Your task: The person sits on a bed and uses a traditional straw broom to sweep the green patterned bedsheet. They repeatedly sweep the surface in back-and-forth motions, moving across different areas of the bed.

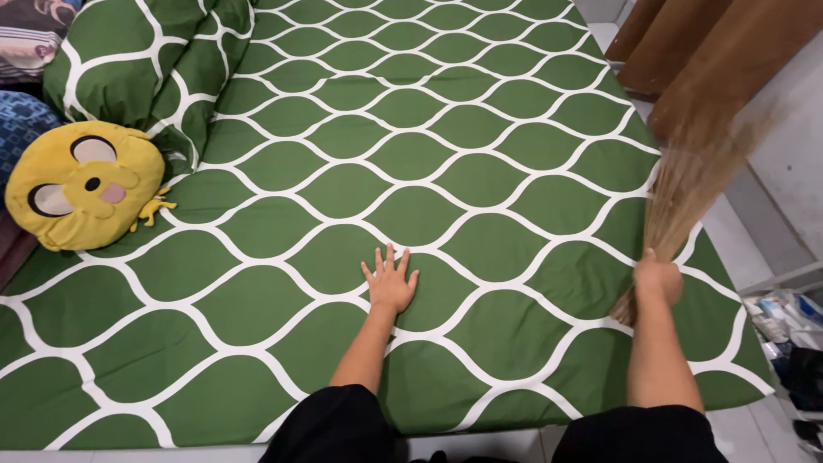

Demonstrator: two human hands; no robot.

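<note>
Two hands apart: left flat on sheet; right clamped on broom near edge.

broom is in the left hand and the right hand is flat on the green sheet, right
Not quite: the hands are swapped. The head view shows the right hand gripping the broom, blurred over the bed's right edge, while the left hand lies flat, fingers spread, on the green sheet.

I see a bed in a green, white-latticed sheet. On it (far left) lie a yellow face cushion and a matching bolster.
</note>
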